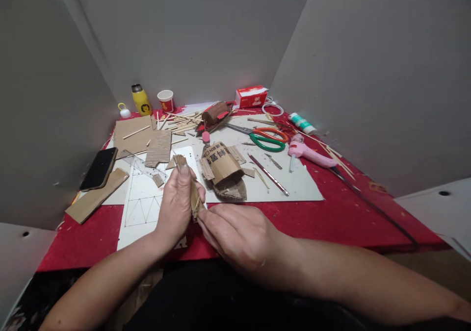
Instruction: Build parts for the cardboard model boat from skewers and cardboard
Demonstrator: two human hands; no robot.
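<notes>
Near the table's front edge, my left hand (pixel 177 201) is closed round a narrow piece of corrugated cardboard (pixel 195 199), thumb on top. My right hand (pixel 239 230) meets its lower end with fingers pinched together; whether a small bit sits between those fingertips is hidden. Just beyond my hands rests a cardboard model boat (pixel 222 163) with a curved, printed roof. Farther back stands a second model boat (pixel 214 115) in brown and red. Under my left wrist lies a white sheet (pixel 142 218) with a drawn truss pattern.
Orange-and-green scissors (pixel 268 139), a pink glue gun (pixel 312 153) with a cable and a pen (pixel 268 175) lie on the right. On the left are a phone (pixel 98 168), cardboard pieces (pixel 96 193) and a clear ruler (pixel 142 166). A yellow bottle (pixel 141 100), paper cup (pixel 166 101) and tissue pack (pixel 251 96) stand behind.
</notes>
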